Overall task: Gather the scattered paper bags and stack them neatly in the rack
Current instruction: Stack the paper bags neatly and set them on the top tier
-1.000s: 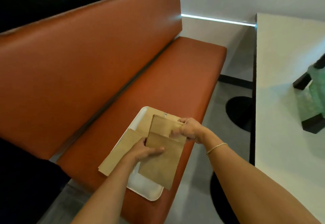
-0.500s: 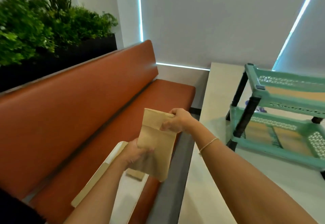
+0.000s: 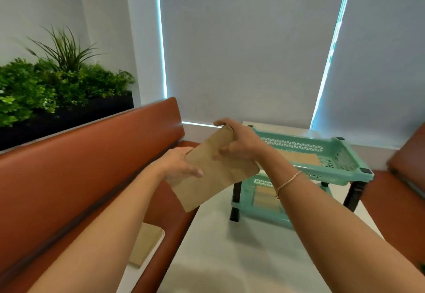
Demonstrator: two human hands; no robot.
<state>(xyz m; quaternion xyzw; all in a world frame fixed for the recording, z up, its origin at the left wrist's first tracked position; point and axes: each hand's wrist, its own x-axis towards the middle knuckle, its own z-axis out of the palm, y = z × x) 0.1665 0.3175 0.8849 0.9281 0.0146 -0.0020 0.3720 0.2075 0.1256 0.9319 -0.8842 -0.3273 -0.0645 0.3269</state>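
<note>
Setting: white tabletop [image 3: 230, 246] flanked by a rust-orange padded bench [image 3: 92, 177], grey roller blinds behind.
Bag: flat brown paper bag [image 3: 213, 177] is held tilted in the air, just short of the mint-green two-tier plastic rack [image 3: 322, 152].
Left hand [image 3: 181, 166]: lower edge is pinched, thumb on top.
Right hand [image 3: 239, 143]: fingers are curled round the top end.
Rack: bags are already laid in both tiers.
Leftover: another bag on the white tray [image 3: 147, 246] is yet to be collected.
Tip: bag should probably be levelled and squared to the pile before it's let go.

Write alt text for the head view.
Both hands, left hand and right hand, hold a brown paper bag over a white table, before a teal two-tier rack already holding bags.
</note>
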